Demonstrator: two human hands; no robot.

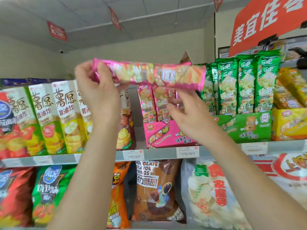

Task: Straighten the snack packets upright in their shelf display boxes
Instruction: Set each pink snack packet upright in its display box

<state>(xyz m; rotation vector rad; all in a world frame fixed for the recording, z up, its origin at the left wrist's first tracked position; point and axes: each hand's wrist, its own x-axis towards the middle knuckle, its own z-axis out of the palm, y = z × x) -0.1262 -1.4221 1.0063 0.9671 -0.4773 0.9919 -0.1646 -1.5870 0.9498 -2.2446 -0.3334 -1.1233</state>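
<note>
My left hand pinches the left end of a long pink snack packet, which lies sideways in the air above the pink display box. Below the packet's right half is my right hand, fingers loosely bent in front of the box; whether it touches the packet I cannot tell. Several pink packets stand upright inside the pink box. To the right, green packets stand upright in a green display box. Orange packets lean left in a yellow box.
Tall chip cartons line the shelf on the left, with a brown one beside the pink box. The shelf edge carries price tags. Large snack bags fill the shelf below. A red sign hangs top right.
</note>
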